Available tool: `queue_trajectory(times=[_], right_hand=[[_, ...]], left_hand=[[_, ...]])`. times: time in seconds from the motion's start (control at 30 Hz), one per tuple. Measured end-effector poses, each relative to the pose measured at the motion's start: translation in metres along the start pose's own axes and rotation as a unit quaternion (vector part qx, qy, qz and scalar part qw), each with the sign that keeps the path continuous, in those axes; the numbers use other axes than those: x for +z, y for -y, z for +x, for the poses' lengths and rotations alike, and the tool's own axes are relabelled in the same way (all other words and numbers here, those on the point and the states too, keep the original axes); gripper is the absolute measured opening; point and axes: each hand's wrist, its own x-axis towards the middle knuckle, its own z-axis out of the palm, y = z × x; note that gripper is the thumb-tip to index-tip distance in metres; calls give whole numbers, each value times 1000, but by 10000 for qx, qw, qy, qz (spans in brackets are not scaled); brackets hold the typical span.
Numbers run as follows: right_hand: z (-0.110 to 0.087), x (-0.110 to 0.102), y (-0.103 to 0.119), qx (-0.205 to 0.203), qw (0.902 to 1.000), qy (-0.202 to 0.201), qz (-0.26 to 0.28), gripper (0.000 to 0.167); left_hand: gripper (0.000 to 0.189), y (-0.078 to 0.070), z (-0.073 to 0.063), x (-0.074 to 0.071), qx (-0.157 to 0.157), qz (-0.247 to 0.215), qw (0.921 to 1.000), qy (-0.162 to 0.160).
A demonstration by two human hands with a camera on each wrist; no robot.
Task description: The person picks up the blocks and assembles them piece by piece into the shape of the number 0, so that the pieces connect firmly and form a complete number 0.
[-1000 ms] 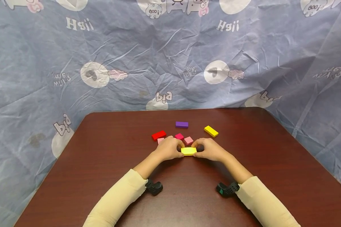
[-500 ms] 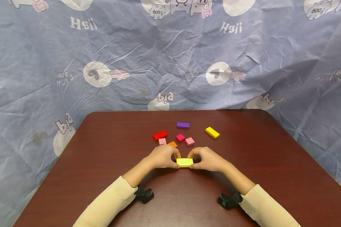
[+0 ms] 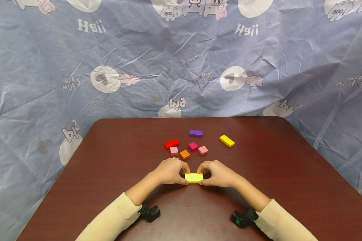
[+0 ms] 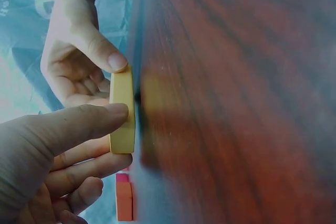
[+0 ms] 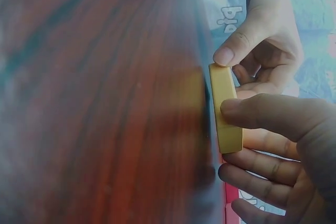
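Both hands hold one yellow rectangular block [image 3: 194, 178] low at the middle of the table. My left hand [image 3: 171, 171] pinches its left end between thumb and fingers, while my right hand [image 3: 218, 174] pinches the right end the same way. In the left wrist view the left thumb lies across the face of the block [image 4: 122, 134], with its reflection on the tabletop close beside it. The right wrist view has the right thumb pressed on the block [image 5: 229, 137]. Just beyond the hands lies an orange square block [image 3: 185, 154].
Behind the hands lie two pink blocks [image 3: 203, 150], a magenta block [image 3: 193, 146] and a red bar [image 3: 171, 144]. Farther back are a purple bar [image 3: 196, 133] and a second yellow bar [image 3: 227, 141]. A patterned blue cloth [image 3: 157, 67] hangs behind the table [image 3: 123, 140].
Both hands have drawn the yellow block toward me and a little left. The orange block, hidden one second ago, now shows fully. The other blocks have stayed put.
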Motion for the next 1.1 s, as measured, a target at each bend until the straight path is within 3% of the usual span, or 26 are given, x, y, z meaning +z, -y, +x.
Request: queue_trajectory(times=[0.27,1.1], right_hand=[[-2,3,1,-35,9999,97,67,22],[-3,4,-1,-115,9998,163,-28,26]], left_hand=[[22,-1,-5,3,107,-148,9998,6],[24,2,-6,8,39,-409,9992,26]])
